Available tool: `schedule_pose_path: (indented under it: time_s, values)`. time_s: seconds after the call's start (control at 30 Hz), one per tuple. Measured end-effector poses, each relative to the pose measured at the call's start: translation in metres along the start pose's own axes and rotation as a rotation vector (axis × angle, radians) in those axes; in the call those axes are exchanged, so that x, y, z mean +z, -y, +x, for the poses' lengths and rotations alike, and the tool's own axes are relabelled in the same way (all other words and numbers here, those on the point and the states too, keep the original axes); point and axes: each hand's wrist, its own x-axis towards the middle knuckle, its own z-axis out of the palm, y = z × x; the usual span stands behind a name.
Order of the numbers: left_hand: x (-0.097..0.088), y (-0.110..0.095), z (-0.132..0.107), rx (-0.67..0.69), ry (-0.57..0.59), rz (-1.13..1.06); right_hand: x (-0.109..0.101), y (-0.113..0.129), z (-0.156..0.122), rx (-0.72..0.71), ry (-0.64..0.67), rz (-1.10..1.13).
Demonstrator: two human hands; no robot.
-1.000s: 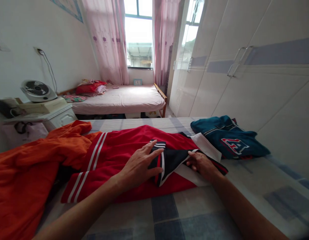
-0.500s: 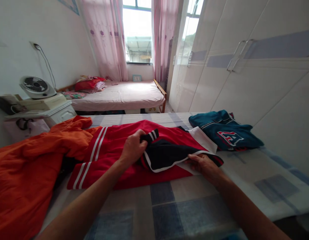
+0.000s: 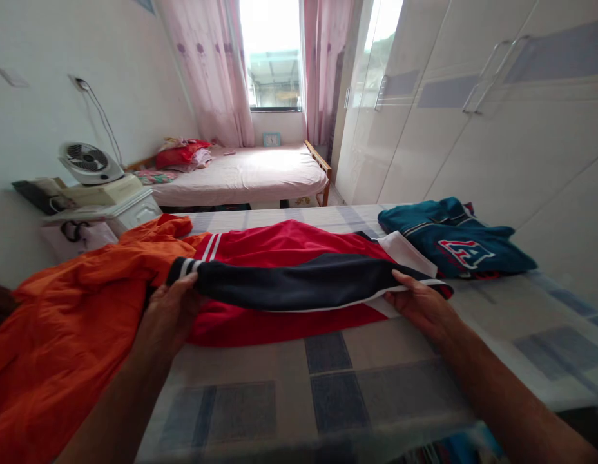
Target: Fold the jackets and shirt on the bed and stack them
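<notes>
Fingers of the left hand (image 3: 171,316) and right hand (image 3: 424,308) grip a black sleeve (image 3: 294,283) near both ends, across the red jacket (image 3: 260,330).

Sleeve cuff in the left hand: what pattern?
The cuff is near-black with white stripes; shows best in the head view, the only one.

Dark sleeve (image 3: 289,283) now long and straight (short earlier), left hand (image 3: 171,316) farther left.
</notes>
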Motion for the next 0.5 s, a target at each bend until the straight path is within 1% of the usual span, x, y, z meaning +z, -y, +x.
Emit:
schedule_pose_path:
  time_s: [0.03,0.07,0.1,0.17,0.2,0.23,0.3,0.4,0.47,0.5]
  values:
    - [-0.001,-0.003,0.001,0.073,0.017,0.01,0.0,0.0,0.0,-0.019,0.021,0.019]
    - [-0.004,-0.004,0.001,0.094,0.012,0.069,-0.001,-0.001,-0.001,-0.005,0.024,0.019]
    - [-0.009,-0.004,0.001,0.065,-0.005,0.171,-0.004,-0.002,-0.001,0.039,0.012,0.004]
    - [-0.023,0.001,-0.002,-0.068,-0.034,0.438,-0.012,-0.003,-0.002,0.155,-0.016,-0.037]
    - [-0.03,0.004,-0.005,-0.123,-0.036,0.554,-0.017,-0.004,-0.002,0.193,-0.024,-0.049]
    - [-0.037,0.007,-0.007,-0.148,-0.028,0.636,-0.022,-0.003,-0.002,0.21,-0.028,-0.054]
    - [-0.046,0.011,-0.013,-0.121,0.002,0.684,-0.028,-0.002,-0.002,0.21,-0.037,-0.058]
    - [-0.05,0.012,-0.018,-0.013,0.029,0.644,-0.031,-0.001,-0.004,0.198,-0.051,-0.085]
    - [-0.052,0.012,-0.018,-0.007,0.035,0.731,-0.031,-0.002,-0.008,0.198,-0.046,-0.132]
    - [-0.053,0.012,-0.018,-0.019,0.035,0.825,-0.031,-0.002,-0.011,0.195,-0.042,-0.167]
